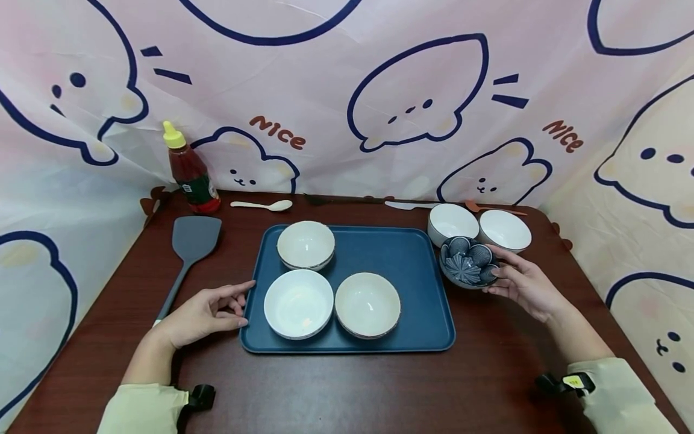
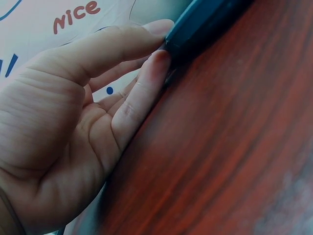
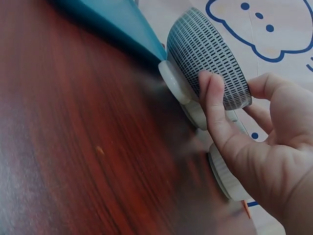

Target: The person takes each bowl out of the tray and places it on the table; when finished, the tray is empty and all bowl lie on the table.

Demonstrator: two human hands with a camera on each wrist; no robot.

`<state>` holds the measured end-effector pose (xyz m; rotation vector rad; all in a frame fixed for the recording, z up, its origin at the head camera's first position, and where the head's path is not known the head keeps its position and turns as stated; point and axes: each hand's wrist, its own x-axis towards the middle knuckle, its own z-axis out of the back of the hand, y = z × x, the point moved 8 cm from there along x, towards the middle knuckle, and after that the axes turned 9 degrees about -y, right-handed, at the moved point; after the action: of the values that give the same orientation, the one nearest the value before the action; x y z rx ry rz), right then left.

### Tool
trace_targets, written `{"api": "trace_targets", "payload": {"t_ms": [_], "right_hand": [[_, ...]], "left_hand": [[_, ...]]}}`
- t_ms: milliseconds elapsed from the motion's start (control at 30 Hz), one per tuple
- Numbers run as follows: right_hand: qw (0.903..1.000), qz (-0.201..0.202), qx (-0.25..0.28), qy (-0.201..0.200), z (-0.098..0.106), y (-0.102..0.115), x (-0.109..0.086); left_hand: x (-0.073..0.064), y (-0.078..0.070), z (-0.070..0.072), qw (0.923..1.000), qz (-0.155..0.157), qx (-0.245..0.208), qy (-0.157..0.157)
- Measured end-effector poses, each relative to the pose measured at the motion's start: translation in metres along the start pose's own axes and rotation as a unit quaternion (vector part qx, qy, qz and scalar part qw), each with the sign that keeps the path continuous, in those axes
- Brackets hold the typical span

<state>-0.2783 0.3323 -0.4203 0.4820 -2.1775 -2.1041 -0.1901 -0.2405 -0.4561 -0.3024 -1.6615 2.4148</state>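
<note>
My right hand (image 1: 523,283) grips the rim and side of a small blue-patterned bowl (image 1: 461,265), thumb on one side and fingers on the other. The bowl's dashed outer wall (image 3: 205,58) shows in the right wrist view. In the head view it overlaps the front of two white bowls, one (image 1: 453,222) behind it and one (image 1: 505,230) further right. My left hand (image 1: 208,313) touches the left edge of a blue tray (image 1: 417,283) with thumb and forefinger. On the tray stand three pale bowls: back left (image 1: 306,244), front left (image 1: 299,304), and middle (image 1: 368,305).
Left of the tray lies a grey spatula (image 1: 196,236). Behind it stands a red sauce bottle (image 1: 194,172) with a yellow cap. A white spoon (image 1: 262,205), a white knife (image 1: 409,205) and an orange-brown utensil (image 1: 473,206) lie along the back edge near the hanging cloth (image 1: 325,90).
</note>
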Motion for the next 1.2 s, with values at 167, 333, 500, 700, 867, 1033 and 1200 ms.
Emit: {"api": "trace_targets", "payload": {"t_ms": [167,333,500,700,867,1033,1200], "right_hand": [[1.0000,-0.002,-0.001,0.005,0.000,-0.004,0.000],[1.0000,-0.002,0.000,0.004,0.002,-0.010,0.000],[0.9998,0.002,0.016,0.015,0.003,-0.015,0.001],[0.9996,0.008,0.013,0.026,0.001,-0.016,0.002],[0.9999,0.010,-0.010,0.005,0.002,-0.015,0.001],[0.9990,0.032,-0.004,-0.031,0.006,-0.008,-0.003],[0.9944,0.082,0.044,-0.050,0.007,0.009,-0.009]], "left_hand": [[0.000,0.000,0.000,1.0000,0.001,-0.003,-0.002],[0.000,0.000,0.001,1.0000,0.000,-0.005,0.000],[0.001,-0.001,0.000,1.0000,0.001,-0.005,0.000],[0.001,0.000,0.000,1.0000,0.006,0.000,-0.001],[0.000,0.000,0.000,1.0000,0.006,0.000,-0.002],[0.000,-0.001,0.000,1.0000,0.004,-0.002,-0.001],[-0.001,-0.001,0.001,1.0000,0.003,-0.001,-0.003]]}}
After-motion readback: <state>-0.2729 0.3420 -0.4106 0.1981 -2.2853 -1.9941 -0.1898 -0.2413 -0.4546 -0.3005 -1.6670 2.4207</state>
